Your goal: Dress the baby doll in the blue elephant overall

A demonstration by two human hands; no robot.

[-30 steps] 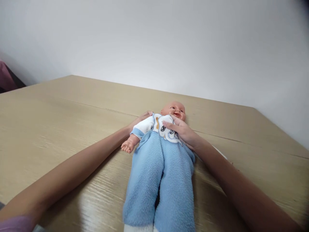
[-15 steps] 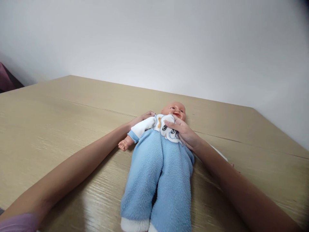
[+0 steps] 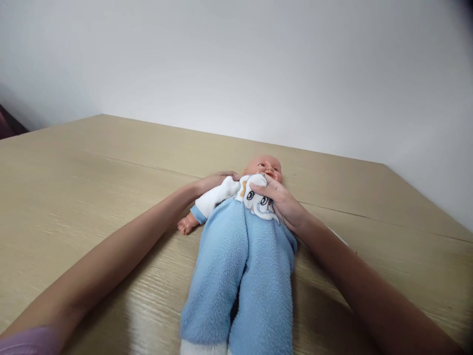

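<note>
A baby doll (image 3: 263, 165) lies on its back on the table, its head towards the far edge. It wears a fleece outfit (image 3: 221, 266) with blue legs, white sleeves and an elephant face on the chest. My left hand (image 3: 221, 177) is closed at the doll's shoulder beside the neck, partly hidden behind the sleeve. Across the chest, just under the chin, my right hand (image 3: 283, 199) grips the top of the outfit, thumb over the elephant. The doll's arm on the left rests bent outward; most of the other one is hidden by my right forearm.
The wooden table (image 3: 92, 197) has a seam running across it behind the doll. A pale wall (image 3: 236, 69) rises beyond its far edge. Something dark purple (image 3: 7, 125) shows at the far left.
The doll's head and left-side arm sit slightly further left in view. My left hand has shifted a little at the shoulder; my right hand keeps nearly the same place.
</note>
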